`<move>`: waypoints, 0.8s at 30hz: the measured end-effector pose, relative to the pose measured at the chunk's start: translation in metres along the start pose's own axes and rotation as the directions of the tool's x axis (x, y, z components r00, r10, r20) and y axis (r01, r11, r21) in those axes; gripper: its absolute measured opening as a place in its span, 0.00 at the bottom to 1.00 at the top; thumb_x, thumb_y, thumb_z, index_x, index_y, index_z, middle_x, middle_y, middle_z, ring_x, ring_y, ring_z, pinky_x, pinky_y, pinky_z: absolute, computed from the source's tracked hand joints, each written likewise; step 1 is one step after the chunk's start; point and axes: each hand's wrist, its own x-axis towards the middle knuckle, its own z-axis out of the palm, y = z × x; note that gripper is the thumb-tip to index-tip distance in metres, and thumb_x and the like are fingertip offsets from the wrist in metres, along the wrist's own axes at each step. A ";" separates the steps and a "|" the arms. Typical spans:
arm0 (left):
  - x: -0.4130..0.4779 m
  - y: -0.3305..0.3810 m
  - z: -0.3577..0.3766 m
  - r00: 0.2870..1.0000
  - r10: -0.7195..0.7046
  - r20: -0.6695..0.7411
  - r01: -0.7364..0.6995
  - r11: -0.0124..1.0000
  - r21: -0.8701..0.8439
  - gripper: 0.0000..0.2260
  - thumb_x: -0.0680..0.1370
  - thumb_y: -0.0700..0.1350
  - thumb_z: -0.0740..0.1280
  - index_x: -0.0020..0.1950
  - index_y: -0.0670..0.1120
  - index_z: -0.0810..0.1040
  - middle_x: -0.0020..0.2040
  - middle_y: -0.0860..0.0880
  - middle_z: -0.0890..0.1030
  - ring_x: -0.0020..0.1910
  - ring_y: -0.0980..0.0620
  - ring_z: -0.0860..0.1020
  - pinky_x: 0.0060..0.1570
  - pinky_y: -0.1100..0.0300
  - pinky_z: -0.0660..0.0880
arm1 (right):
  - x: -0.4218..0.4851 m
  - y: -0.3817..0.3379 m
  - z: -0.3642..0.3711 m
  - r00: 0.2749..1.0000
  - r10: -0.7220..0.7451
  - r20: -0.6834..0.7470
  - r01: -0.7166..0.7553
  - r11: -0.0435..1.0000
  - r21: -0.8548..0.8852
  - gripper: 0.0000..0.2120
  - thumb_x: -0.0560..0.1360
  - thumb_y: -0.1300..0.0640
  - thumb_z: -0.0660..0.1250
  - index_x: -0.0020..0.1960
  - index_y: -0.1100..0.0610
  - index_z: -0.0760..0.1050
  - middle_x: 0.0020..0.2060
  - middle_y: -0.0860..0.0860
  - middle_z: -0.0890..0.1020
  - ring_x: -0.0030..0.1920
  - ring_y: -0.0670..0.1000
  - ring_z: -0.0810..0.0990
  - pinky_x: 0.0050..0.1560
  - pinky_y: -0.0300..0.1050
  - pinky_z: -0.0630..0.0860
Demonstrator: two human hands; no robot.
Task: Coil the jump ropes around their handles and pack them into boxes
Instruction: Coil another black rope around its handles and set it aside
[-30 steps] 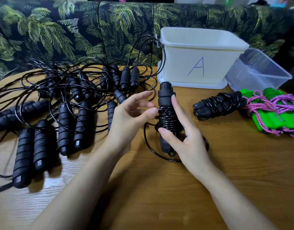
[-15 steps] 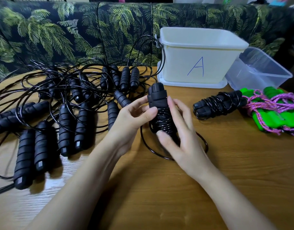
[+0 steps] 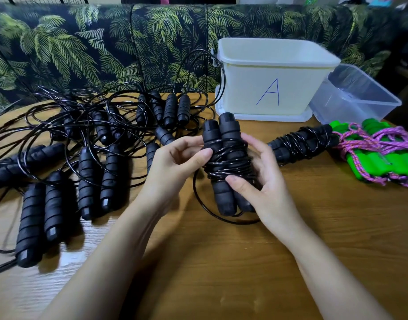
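Far left, loose black ropes (image 3: 83, 158) in a tangle on the table (image 3: 221, 273), handles lying flat, cords looped over each other. Risk one: the free loop (image 3: 196, 195) of the rope being wound trails on the table near that pile. If it is pulled round fast it could likely hook a neighbouring cord and drag it along.

Left hand (image 3: 175, 162): fingers curled, thumb tip pressed on the wound cord (image 3: 228, 165) at its left edge, pinning the turns. Risk two: the cord looks stiff and springy, so if the thumb lifts before the end is tucked, the turns would probably slacken and slide down the foam.

Handle pair (image 3: 229, 132): two black handles side by side, roughly upright, tops tilted a bit left, held above the table between the hands. Cord is bunched round the middle only. Top caps and lower foam are bare.

Right hand (image 3: 267, 181): grips the pair from the right, thumb across the front just under the coil, fingers behind. So the pair sits in the right hand, and the left hand touches only its left side.

Behind, white box (image 3: 267, 93) marked A, open top, inside not visible. Right of the hands, one finished black bundle (image 3: 302, 144) lies on the table, well clear. Then a clear box (image 3: 360, 98), tilted. Far right, green ropes (image 3: 383, 158) wrapped in pink cord, touching the black bundle's end.

Risk three: lopsided bunching may shed turns on the way to the box.
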 end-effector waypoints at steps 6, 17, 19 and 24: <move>0.000 0.001 0.005 0.993 0.035 -0.113 -0.036 0.999 -0.006 0.13 0.66 0.42 0.73 0.49 0.46 0.82 0.41 0.51 0.86 0.42 0.57 0.84 0.45 0.66 0.78 | 0.002 0.009 0.001 0.991 -0.123 -0.059 0.101 0.951 -0.293 0.29 0.78 0.56 0.65 0.77 0.50 0.61 0.72 0.45 0.67 0.73 0.41 0.64 0.69 0.30 0.60; -0.004 0.000 0.006 0.999 0.050 -0.007 -0.050 0.998 0.048 0.22 0.65 0.41 0.76 0.59 0.45 0.80 0.49 0.49 0.86 0.51 0.53 0.84 0.47 0.63 0.79 | -0.004 0.009 0.006 0.970 -0.239 -0.040 0.128 0.646 -0.752 0.23 0.81 0.51 0.52 0.76 0.43 0.62 0.75 0.54 0.67 0.59 0.58 0.81 0.41 0.54 0.82; -0.004 0.000 0.006 0.997 0.065 0.038 -0.068 0.994 0.086 0.24 0.65 0.41 0.76 0.61 0.47 0.79 0.51 0.51 0.86 0.53 0.54 0.84 0.49 0.63 0.79 | -0.005 0.009 0.010 0.986 -0.166 -0.019 0.086 0.601 -0.794 0.26 0.80 0.46 0.53 0.78 0.45 0.58 0.76 0.57 0.65 0.63 0.61 0.78 0.42 0.54 0.80; -0.003 -0.004 0.003 0.983 0.107 0.147 -0.146 0.947 0.287 0.29 0.65 0.44 0.79 0.64 0.56 0.75 0.54 0.63 0.83 0.61 0.62 0.79 0.62 0.65 0.73 | -0.006 0.010 0.013 1.000 -0.030 0.009 0.022 0.489 -0.872 0.46 0.70 0.36 0.66 0.80 0.46 0.46 0.78 0.59 0.59 0.66 0.62 0.75 0.45 0.53 0.80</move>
